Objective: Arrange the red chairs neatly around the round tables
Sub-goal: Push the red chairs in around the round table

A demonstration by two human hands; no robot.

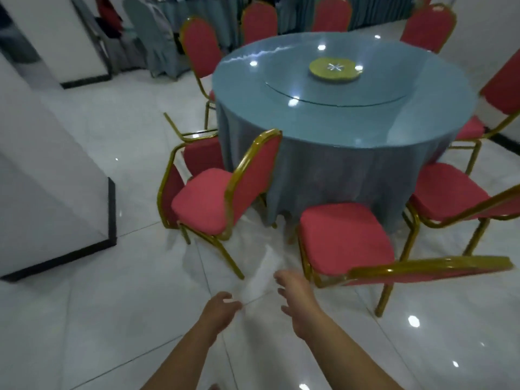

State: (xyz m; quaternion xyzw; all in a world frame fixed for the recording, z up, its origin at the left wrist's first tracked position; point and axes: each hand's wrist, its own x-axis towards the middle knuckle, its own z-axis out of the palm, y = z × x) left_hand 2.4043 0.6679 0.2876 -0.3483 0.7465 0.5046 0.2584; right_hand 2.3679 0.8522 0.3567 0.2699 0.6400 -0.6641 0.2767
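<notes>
Reaching out above the tiled floor point(84, 319), the left hand point(222, 308) and right hand point(295, 299) are held empty, fingers loosely spread. A red chair point(208, 206) is seen ahead and to their left, at the near-left edge of the round table point(323, 170), its back set sideways against the cloth. The left hand is judged the nearer.

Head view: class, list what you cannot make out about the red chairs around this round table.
All in the head view:
- Far chairs: seats and legs hidden behind the round table.
- Right-hand chair: cut off by the frame edge.
- Nearest chair: backrest smeared by motion blur.
- Table legs: hidden by the cloth.
</notes>
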